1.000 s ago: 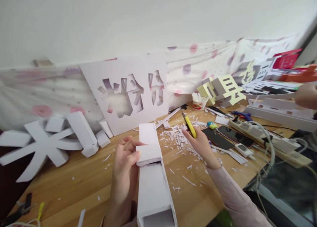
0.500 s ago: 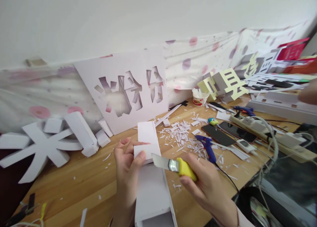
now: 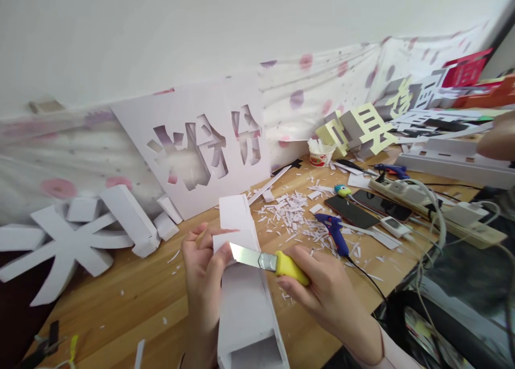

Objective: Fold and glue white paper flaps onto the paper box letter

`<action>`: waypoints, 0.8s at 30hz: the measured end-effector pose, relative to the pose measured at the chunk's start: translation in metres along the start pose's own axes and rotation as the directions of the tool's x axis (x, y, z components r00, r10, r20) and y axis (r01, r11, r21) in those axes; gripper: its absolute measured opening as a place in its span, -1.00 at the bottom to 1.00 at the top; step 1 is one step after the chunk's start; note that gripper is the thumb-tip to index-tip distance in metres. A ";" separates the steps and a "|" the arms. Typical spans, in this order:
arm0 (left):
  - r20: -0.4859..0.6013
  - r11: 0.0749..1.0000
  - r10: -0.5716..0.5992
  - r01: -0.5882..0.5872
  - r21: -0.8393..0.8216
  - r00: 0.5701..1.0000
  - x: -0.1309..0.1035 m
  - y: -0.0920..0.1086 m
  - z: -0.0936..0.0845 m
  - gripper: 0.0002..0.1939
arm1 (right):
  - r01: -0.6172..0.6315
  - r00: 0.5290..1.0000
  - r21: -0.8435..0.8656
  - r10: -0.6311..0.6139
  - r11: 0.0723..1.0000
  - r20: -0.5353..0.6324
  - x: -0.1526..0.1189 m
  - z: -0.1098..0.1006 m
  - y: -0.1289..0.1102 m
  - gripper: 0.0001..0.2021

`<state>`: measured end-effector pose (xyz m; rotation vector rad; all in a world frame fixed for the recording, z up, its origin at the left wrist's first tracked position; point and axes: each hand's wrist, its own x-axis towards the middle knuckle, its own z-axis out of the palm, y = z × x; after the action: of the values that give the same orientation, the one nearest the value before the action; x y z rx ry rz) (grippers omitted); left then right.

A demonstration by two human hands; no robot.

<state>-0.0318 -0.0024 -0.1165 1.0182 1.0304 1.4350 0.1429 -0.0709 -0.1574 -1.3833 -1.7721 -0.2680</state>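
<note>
- My left hand (image 3: 203, 283) fingers pinch the white foam channel (image 3: 245, 304), wrist low near the worktop's front edge.
- My right hand (image 3: 322, 291) fingers wrap the yellow utility knife (image 3: 267, 260), blade across the channel.
- Cut-out board (image 3: 193, 149) behind: characters too blurry to read.

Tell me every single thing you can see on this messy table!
white foam channel: 1, white, front centre
utility knife: 1, yellow handle, blade across the channel
cut-out board: 1, white, leaning at the back
big foam character: 1, white, left
paper scraps: many, white, centre
glue gun: 1, blue, right of the scraps
phones: 2, black, right
power strip: 1, cream, right
cup: 1, red-white, back
table: 1, wooden
left hand: holds the channel
right hand: grips the knife
</note>
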 end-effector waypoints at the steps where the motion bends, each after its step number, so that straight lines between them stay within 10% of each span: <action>1: 0.004 1.000 -0.008 0.008 0.007 1.000 0.003 -0.001 -0.002 -0.39 | -0.002 1.000 0.001 0.002 1.000 0.001 0.000 0.000 0.000 -0.36; 17: -0.076 0.999 0.053 -0.051 0.018 0.996 -0.011 0.005 0.004 -0.51 | -0.186 0.980 0.055 0.189 0.981 -0.054 -0.002 -0.006 0.032 -0.51; 24: -0.073 0.999 0.046 -0.045 0.006 0.996 -0.016 0.007 0.012 -0.49 | -0.089 0.982 0.187 0.054 0.978 0.183 0.003 -0.016 0.011 -0.44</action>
<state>-0.0208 -0.0176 -0.1070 1.0037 1.0693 1.5179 0.1599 -0.0749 -0.1485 -1.3600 -1.8332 0.0690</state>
